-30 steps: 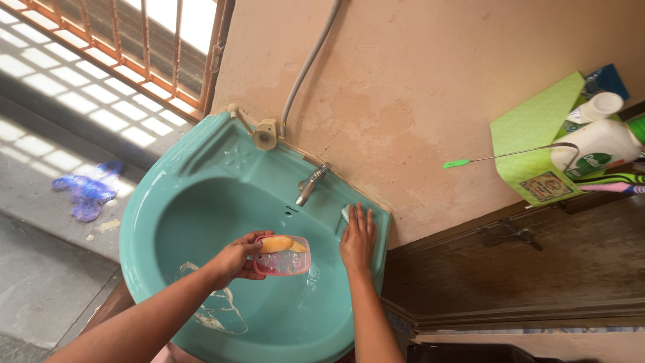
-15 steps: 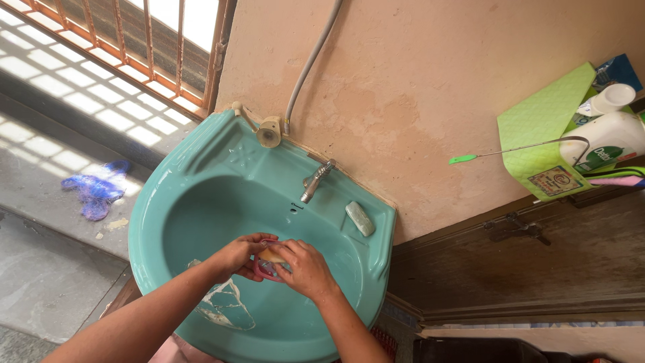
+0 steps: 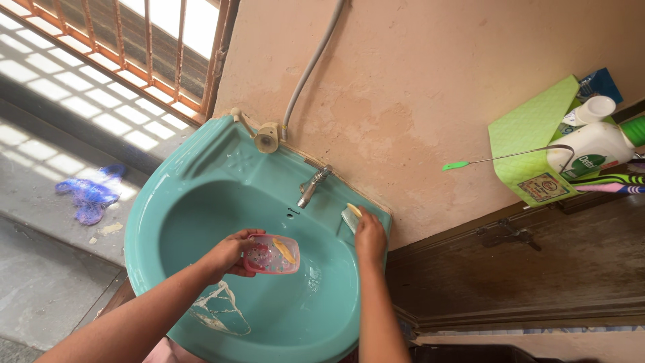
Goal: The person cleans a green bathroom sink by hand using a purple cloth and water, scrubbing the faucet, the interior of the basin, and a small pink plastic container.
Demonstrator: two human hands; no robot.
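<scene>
The left hand [image 3: 227, 255] holds a pink soap dish [image 3: 271, 254] over the basin of the teal sink [image 3: 201, 202], fingers curled round the dish's left end and thumb on its near edge. The dish sits level, open side up, jutting to the right of the grip, and a thin yellow sliver of soap [image 3: 284, 251] lies slantwise inside it, clear of the fingers. Below the dish, a whitish patch [image 3: 218, 312] marks the sink's near wall.

Further right and a little beyond, the right hand [image 3: 371, 235] rests on the sink's back ledge. Its fingertips are closed on a small yellowish piece of soap [image 3: 354, 210], pressed against a pale green bar [image 3: 348, 218] lying on that ledge just beside the wall.

Beyond the hands, a metal tap [image 3: 312, 185] leans out over the basin, and a grey pipe [image 3: 309, 67] climbs the peach wall [image 3: 416, 101]. Far right, a green box [image 3: 534, 151] stands with a white bottle [image 3: 594, 149] beside it.
</scene>
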